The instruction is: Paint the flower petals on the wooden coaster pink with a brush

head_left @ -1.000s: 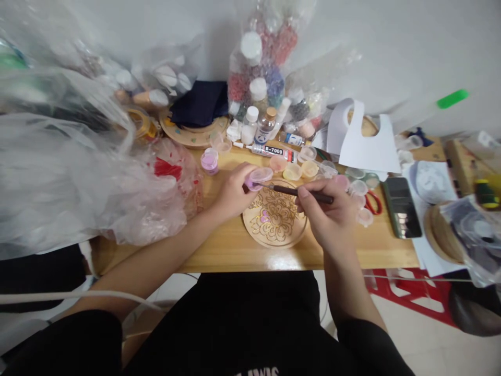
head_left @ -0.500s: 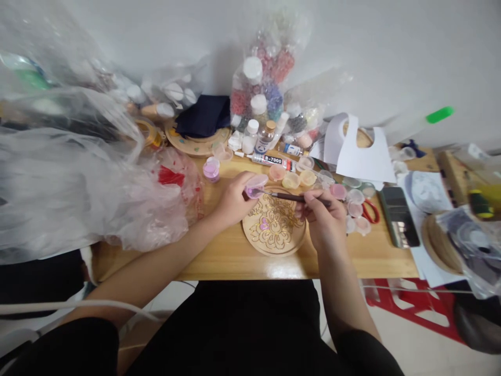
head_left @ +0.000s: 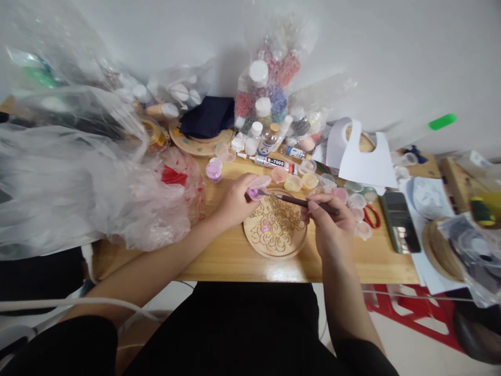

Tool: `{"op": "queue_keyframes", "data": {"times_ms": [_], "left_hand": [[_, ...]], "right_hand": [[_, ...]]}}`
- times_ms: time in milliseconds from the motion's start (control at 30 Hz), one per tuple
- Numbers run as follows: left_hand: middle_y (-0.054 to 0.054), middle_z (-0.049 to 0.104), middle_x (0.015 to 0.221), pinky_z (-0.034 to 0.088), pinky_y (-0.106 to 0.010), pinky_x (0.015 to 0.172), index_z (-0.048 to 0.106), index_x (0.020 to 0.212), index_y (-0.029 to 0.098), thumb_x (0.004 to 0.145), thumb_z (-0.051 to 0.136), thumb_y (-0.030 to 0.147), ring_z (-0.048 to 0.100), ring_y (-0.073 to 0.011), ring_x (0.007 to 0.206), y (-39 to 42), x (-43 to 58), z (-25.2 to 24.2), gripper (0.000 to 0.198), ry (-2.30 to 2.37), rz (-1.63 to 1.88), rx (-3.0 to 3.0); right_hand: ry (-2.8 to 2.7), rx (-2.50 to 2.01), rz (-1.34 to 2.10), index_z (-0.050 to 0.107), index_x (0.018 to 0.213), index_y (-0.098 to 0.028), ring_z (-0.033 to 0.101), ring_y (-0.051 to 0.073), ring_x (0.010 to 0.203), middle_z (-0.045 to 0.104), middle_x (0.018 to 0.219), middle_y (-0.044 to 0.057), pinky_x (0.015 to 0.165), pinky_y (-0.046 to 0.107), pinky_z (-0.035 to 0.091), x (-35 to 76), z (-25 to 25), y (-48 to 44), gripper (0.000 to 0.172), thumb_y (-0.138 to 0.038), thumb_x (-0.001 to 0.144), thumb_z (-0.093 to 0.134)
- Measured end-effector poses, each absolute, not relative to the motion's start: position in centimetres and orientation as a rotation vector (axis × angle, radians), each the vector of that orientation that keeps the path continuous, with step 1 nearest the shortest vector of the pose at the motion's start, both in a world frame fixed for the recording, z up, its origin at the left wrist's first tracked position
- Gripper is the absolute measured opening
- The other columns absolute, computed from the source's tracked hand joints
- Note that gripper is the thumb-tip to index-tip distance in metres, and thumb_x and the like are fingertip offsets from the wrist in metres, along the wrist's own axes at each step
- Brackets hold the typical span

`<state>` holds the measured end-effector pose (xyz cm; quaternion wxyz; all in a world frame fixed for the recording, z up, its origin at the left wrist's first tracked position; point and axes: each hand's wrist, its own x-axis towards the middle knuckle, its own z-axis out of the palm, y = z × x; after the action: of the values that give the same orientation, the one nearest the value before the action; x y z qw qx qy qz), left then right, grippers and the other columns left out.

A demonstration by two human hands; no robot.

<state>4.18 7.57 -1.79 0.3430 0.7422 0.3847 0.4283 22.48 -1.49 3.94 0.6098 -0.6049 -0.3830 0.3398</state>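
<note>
My left hand [head_left: 239, 199] is closed around a small clear cup of purple paste [head_left: 255, 194], its lid flipped open. In my right hand [head_left: 332, 216] is a dark-handled spatula [head_left: 293, 200], gripped like a pen. Its metal tip reaches into the cup. Below both hands lies a round wooden board [head_left: 287, 249] with a flower pattern in gold outlines. One small part of the pattern, left of the centre, is filled with purple. Another open cup of purple [head_left: 213, 172] stands on the table to the left of my left hand.
Several small cups, including a yellow one [head_left: 293, 182], stand behind the board near a B-7000 glue tube [head_left: 274, 162]. Red scissors [head_left: 372, 216] and a phone [head_left: 400, 222] lie right. Plastic bags [head_left: 90, 193] cover the left side; bottles [head_left: 269, 139] stand behind.
The whole view has shifted slightly. My right hand has moved a little to the right and down, with the spatula's tip still at the cup. My left hand keeps its hold.
</note>
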Motion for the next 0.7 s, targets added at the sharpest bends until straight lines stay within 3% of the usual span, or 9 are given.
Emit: {"op": "queue_keyframes", "data": {"times_ms": [467,700], "left_hand": [[-0.002,0.075,0.092,0.059,-0.026,0.076,0.067,0.097,0.016,0.073,0.067,0.000,0.071,-0.0164,0.085,7.6,4.3,-1.6,0.029,1.015,1.092,1.909],[-0.002,0.075,0.093,0.058,-0.027,0.077,0.067,0.094,0.017,0.074,0.067,0.003,0.069,-0.0162,0.084,7.5,4.1,-1.4,0.024,1.011,1.061,1.892]], "right_hand": [[-1.434,-1.441,0.581,0.076,0.087,-0.026,0.069,0.015,0.072,0.074,0.081,0.000,0.063,0.027,0.058,22.4,6.7,-2.6,0.011,-0.017,0.082,0.073],[-1.274,-1.469,0.602,0.074,0.084,-0.024,0.064,0.012,0.058,0.070,0.072,-0.001,0.056,0.026,0.056,21.9,6.5,-2.3,0.002,-0.026,0.085,0.075]]}}
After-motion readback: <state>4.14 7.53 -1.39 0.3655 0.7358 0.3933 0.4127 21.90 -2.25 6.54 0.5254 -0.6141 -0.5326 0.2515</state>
